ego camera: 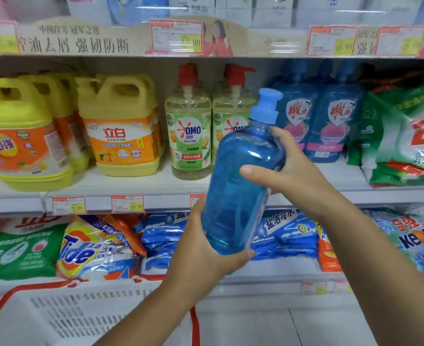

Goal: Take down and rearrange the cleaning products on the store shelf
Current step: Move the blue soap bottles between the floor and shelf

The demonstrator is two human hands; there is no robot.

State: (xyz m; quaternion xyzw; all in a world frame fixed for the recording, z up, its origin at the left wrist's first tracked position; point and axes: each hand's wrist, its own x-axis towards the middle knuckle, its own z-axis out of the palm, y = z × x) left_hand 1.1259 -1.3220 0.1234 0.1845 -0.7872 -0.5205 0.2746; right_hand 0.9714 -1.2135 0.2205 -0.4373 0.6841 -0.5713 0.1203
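Bottle (238,186) held before shelf (166,186), long axis tilted, cap toward 1 o'clock. Left grip (201,248) curled round base, 7 o'clock. Right grip (296,176) clasps shoulder, 2 o'clock, judged nearer shelf.

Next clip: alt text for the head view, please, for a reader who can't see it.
Two hands hold a tilted blue pump bottle in front of a store shelf: the left hand grips its base, the right hand its upper body. Behind it stand yellow detergent jugs, OMO bottles and labelled blue bottles; a white basket sits below.
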